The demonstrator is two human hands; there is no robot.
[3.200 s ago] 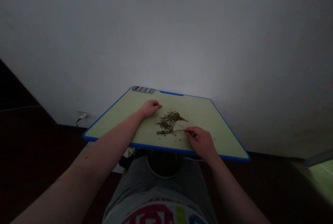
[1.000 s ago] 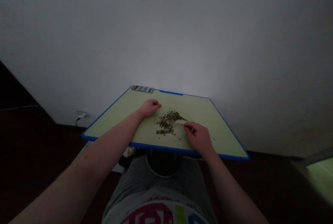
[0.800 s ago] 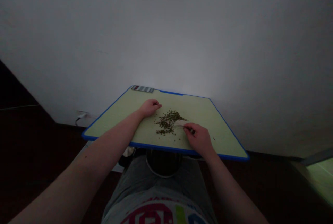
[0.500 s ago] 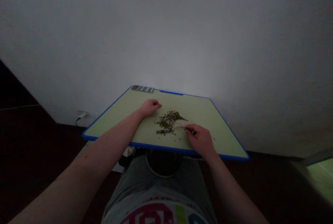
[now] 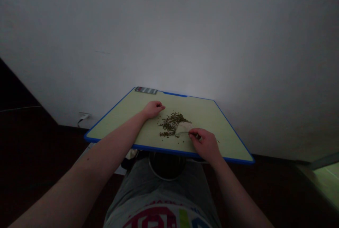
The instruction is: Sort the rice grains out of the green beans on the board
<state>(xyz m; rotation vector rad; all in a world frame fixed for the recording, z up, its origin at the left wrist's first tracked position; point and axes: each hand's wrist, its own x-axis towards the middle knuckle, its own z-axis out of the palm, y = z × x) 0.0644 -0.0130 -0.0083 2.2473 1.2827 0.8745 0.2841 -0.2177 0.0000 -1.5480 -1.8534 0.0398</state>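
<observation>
A pile of small dark green beans (image 5: 171, 124) lies in the middle of a pale green table with a blue rim (image 5: 113, 125). My left hand (image 5: 153, 109) rests as a loose fist on the table at the pile's far left. My right hand (image 5: 205, 144) is closed in a pinch at the pile's near right edge. A small pale flat piece (image 5: 184, 127) lies at its fingertips, touching the beans. What the pinch holds is too small to make out.
A round metal bowl (image 5: 166, 166) sits on my lap under the table's near edge. A small striped object (image 5: 146, 90) lies at the table's far left corner. A white wall stands behind. A wall socket with a cable (image 5: 83, 117) is low on the left.
My right hand has slid slightly back toward me along the pile's edge. My left hand has stayed put.
</observation>
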